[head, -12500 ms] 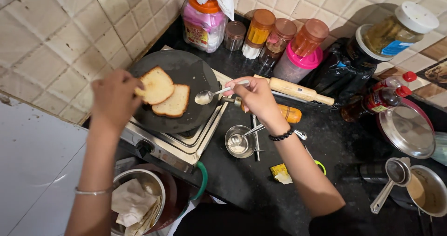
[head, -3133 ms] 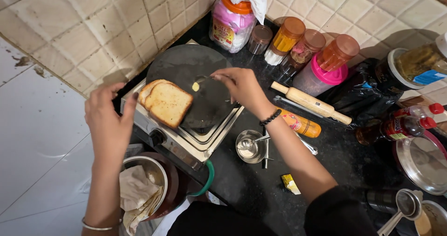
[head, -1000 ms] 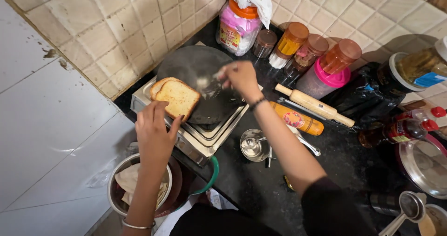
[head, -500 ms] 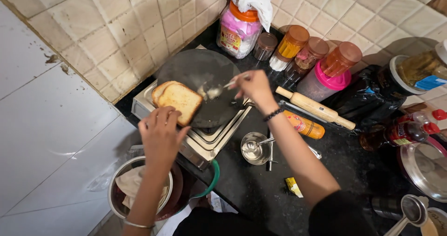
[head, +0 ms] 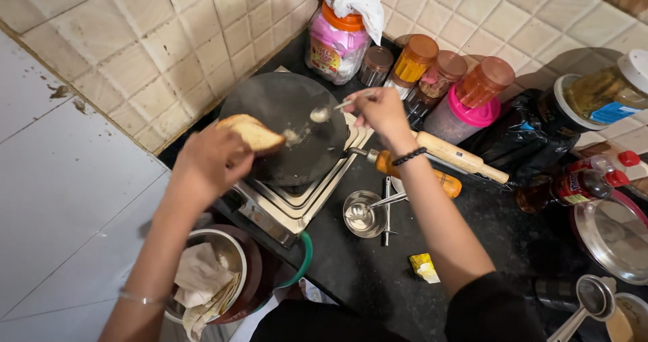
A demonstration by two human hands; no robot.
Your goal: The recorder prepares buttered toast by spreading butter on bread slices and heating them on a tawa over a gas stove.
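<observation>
Nearest the camera, at 7 o'clock, a steel bowl (head: 212, 274) holding crumpled cloth is sitting at the table (head: 378, 288) edge. Just beyond it, the left hand (head: 209, 160) is closing its fingers on a toasted bread slice (head: 251, 133), lifting it tilted over the 9 o'clock rim of the black pan (head: 287, 123). The pan is resting on a single-burner stove (head: 297, 200). The right hand (head: 381, 109) is pinching a spoon (head: 331, 109), its bowl hanging over the pan's centre with a pale dab of fat in it.

Progress, as judged: the slice is already browning on its visible face; a smear of fat is lying on the pan beneath it. Greasing appears under way, and setting the bread back down is left.

At 5 o'clock from the pan, a small steel cup (head: 364, 214) with a second spoon is standing on the table. A rolling pin (head: 459, 156) is lying at 3 o'clock. Farthest off, at 12 to 2 o'clock, lidded spice jars (head: 439, 79) are lining the wall.

The table is dark stone, cluttered; the walls are beige tile, stained in places.
</observation>
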